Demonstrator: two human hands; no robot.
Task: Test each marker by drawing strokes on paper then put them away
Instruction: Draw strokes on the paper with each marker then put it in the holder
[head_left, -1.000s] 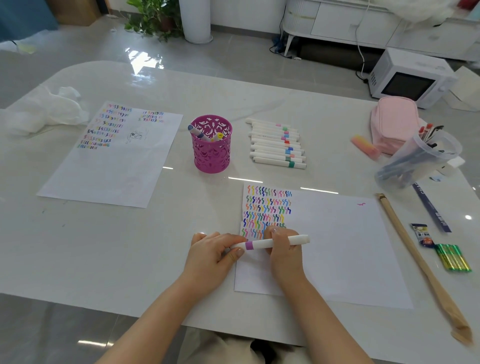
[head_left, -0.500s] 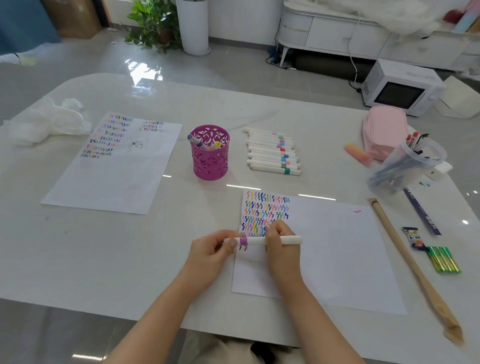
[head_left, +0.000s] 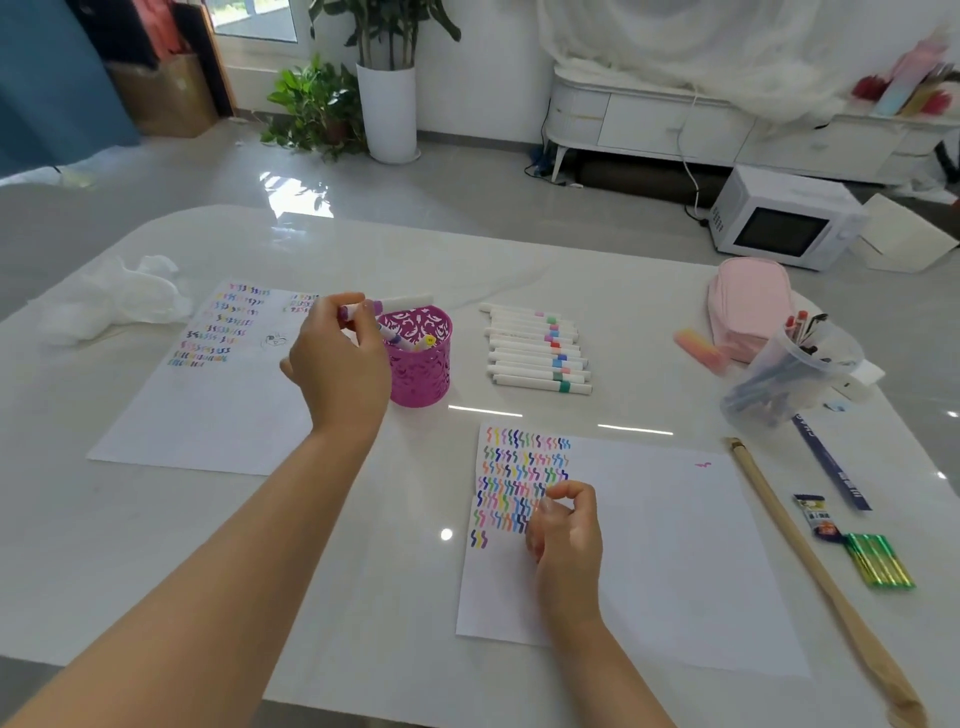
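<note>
White marker (head_left: 402, 302) by pink filigree cup (head_left: 422, 370)

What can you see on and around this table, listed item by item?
table: one, white, fills the foreground
near sheet: one, white with coloured strokes, under the right hand
far sheet: one, white with coloured strokes, left of the pen holder
pen holder: one, magenta, centre, markers inside
held marker: one, white with purple band, above the pen holder
marker row: about ten, white with coloured bands, right of the pen holder
pouch: one, pink, far right
clear cup: one, holds pens, right
wooden stick: one, tan, right edge
microwave: one, white, on the floor
left hand: grips the held marker
right hand: loosely curled, empty, on the near sheet
</note>
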